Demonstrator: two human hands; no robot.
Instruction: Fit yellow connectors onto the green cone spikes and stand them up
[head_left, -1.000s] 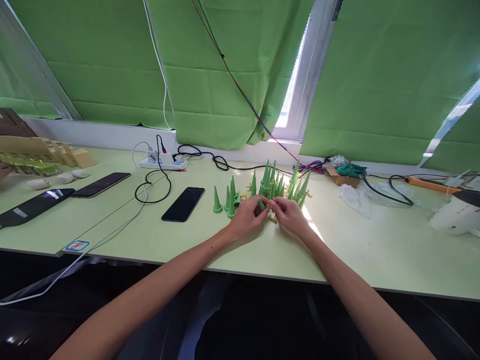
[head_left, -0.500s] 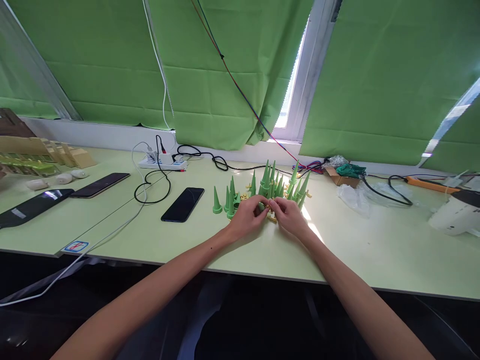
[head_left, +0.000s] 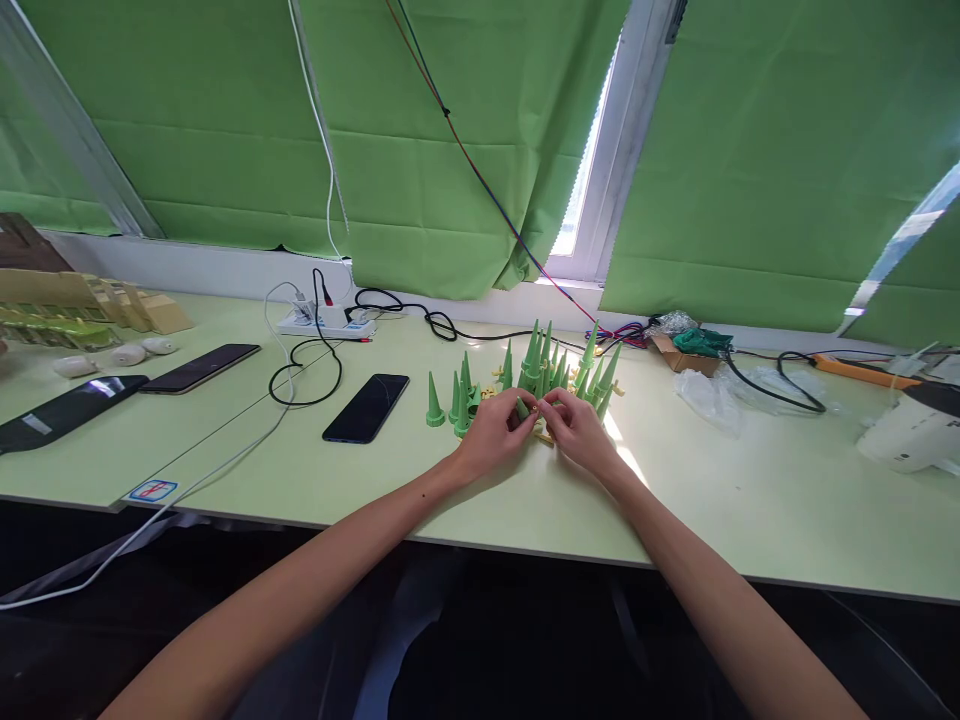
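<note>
My left hand [head_left: 495,432] is closed on a small green cone [head_left: 523,408], whose tip shows between the fingers. Close beside it, my right hand [head_left: 576,428] is pinched, its fingertips nearly meeting the left ones; what they hold is too small to make out. Many green cones stand just behind both hands, among them a tall one [head_left: 533,355], with small yellow pieces between them. A separate green cone [head_left: 434,402] stands at the left end of the group. A yellow piece [head_left: 544,438] lies on the table under my hands.
A black phone [head_left: 366,409] lies left of the cones on the table [head_left: 720,510]. Farther left are another phone [head_left: 201,369] and a dark flat object [head_left: 71,412]. A power strip [head_left: 360,330] with cables sits behind. At right are a plastic bag [head_left: 707,397] and a white appliance [head_left: 909,428].
The fingers of my left hand have shifted, and a green cone now shows between them. My right fingertips have moved slightly apart from the left ones.
</note>
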